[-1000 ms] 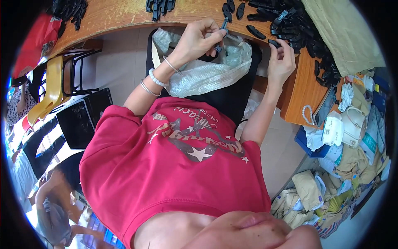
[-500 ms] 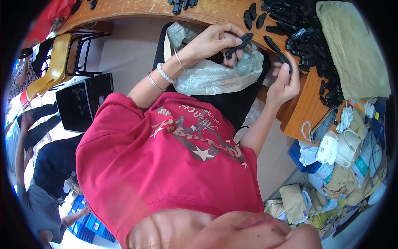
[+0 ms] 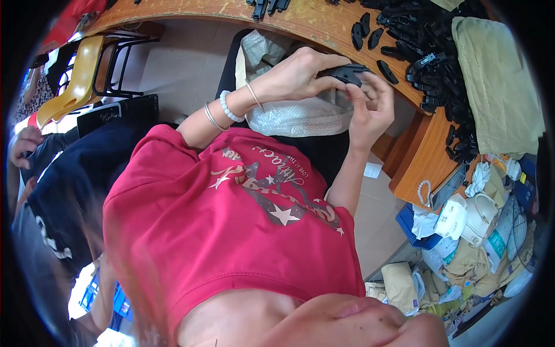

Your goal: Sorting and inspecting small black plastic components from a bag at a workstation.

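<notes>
In front of my lap, my left hand [image 3: 303, 72] grips a black plastic part [image 3: 348, 73], thumb below and fingers above. My right hand [image 3: 371, 110] is closed at the other end of the part, with its thumb and fingertips against it. Whether a second small piece is between the right fingers, I cannot tell. Just beyond the right fingers, a curved black piece [image 3: 387, 72] lies at the table edge. Under both hands a white woven plastic bag [image 3: 300, 115] rests across my lap.
A pile of black plastic parts [image 3: 433, 75] covers the right of the wooden table [image 3: 324, 23], beside a folded tan cloth [image 3: 500, 87]. Bags and packages [image 3: 474, 243] crowd the lower right. On the left stand a yellow chair [image 3: 81, 81] and a person in dark clothes [image 3: 69, 191].
My hands were apart, the right one by a black piece at the table edge. Now the right has moved left to meet the part in my left. The person on the left has come closer.
</notes>
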The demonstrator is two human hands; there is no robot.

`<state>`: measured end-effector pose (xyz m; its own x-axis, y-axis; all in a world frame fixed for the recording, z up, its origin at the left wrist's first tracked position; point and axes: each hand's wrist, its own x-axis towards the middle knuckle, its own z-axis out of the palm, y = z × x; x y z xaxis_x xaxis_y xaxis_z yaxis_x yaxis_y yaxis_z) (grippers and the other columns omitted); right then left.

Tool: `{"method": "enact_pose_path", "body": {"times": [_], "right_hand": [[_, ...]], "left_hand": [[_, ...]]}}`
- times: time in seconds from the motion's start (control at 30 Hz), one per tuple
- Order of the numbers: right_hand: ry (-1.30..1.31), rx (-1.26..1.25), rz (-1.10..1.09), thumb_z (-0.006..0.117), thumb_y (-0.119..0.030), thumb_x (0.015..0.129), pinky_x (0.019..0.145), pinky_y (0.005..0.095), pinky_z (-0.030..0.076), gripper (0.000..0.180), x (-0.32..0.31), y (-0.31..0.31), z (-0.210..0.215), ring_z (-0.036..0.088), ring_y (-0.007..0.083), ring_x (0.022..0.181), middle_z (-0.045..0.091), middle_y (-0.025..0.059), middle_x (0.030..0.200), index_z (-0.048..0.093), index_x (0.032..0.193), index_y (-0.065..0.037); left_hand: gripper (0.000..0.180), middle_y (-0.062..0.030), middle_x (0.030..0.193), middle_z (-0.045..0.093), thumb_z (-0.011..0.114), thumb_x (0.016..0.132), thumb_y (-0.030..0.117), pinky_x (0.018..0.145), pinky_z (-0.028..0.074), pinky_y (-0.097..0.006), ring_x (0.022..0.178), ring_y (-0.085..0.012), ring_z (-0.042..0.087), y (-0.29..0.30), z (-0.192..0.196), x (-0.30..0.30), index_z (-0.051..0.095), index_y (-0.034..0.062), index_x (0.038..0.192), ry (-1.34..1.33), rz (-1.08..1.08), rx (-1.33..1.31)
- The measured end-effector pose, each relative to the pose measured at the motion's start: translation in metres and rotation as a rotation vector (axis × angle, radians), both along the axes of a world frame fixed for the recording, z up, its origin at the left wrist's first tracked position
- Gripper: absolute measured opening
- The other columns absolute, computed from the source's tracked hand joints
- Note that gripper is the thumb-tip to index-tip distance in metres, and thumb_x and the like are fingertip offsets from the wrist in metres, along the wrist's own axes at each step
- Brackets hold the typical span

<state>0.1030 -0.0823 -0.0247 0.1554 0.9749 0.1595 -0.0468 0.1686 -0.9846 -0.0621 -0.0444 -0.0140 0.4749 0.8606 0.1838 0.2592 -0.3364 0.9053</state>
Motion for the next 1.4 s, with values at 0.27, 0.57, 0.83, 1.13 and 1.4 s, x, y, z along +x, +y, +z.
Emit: {"method": "enact_pose_path", "body": {"times": [0.27, 0.57, 0.83, 1.13, 1.4], "right_hand": [[-0.044, -0.045, 0.042, 0.069, 0.003, 0.078, 0.072, 0.0199, 0.048, 0.026, 0.007, 0.008, -0.005, 0.058, 0.0103, 0.083, 0.059, 0.0061, 0.096, 0.061, 0.103, 0.006], [-1.001, 0.194, -0.430, 0.071, -0.008, 0.081, 0.060, 0.0318, 0.049, 0.017, 0.037, 0.033, -0.010, 0.059, 0.0205, 0.074, 0.058, 0.0104, 0.091, 0.067, 0.095, 0.001], [-0.556, 0.046, -0.332, 0.063, -0.009, 0.088, 0.055, 0.0253, 0.046, 0.019, 0.025, 0.033, -0.017, 0.057, 0.0113, 0.061, 0.061, 0.0092, 0.081, 0.062, 0.105, 0.000], [-0.087, -0.016, -0.060, 0.058, -0.006, 0.091, 0.053, 0.0168, 0.042, 0.029, 0.001, 0.032, -0.005, 0.054, 0.0044, 0.059, 0.061, 0.0044, 0.073, 0.055, 0.119, 0.002], [0.038, -0.093, 0.073, 0.049, -0.006, 0.095, 0.054, 0.0239, 0.052, 0.025, -0.010, 0.031, 0.010, 0.066, 0.0185, 0.063, 0.066, 0.0185, 0.081, 0.056, 0.114, 0.009]], "left_hand": [[0.040, -0.0204, 0.099, 0.066, 0.070, 0.080, 0.015, 0.072, 0.052, -0.035, 0.083, -0.0365, 0.064, 0.005, -0.005, -0.005, 0.060, -0.0009, 0.115, 0.056, -0.057, 0.088], [0.032, -0.0092, 0.072, 0.067, 0.068, 0.084, 0.033, 0.062, 0.049, -0.028, 0.065, -0.0175, 0.064, 0.024, 0.014, -0.039, 0.069, 0.0036, 0.096, 0.523, 0.022, 0.082], [0.021, -0.0178, 0.083, 0.058, 0.067, 0.080, 0.020, 0.067, 0.048, -0.042, 0.077, -0.0363, 0.058, 0.118, 0.006, -0.082, 0.059, 0.0004, 0.082, 0.522, 0.729, 0.566], [0.013, -0.0204, 0.078, 0.058, 0.059, 0.081, 0.009, 0.064, 0.048, -0.042, 0.074, -0.0379, 0.058, 0.102, 0.003, -0.101, 0.054, -0.0016, 0.085, 0.491, 0.903, 0.671], [0.020, -0.0104, 0.070, 0.066, 0.059, 0.091, 0.019, 0.055, 0.053, -0.026, 0.062, -0.0181, 0.067, 0.053, -0.007, -0.065, 0.061, -0.0010, 0.090, -0.392, 0.512, -0.082]]}}
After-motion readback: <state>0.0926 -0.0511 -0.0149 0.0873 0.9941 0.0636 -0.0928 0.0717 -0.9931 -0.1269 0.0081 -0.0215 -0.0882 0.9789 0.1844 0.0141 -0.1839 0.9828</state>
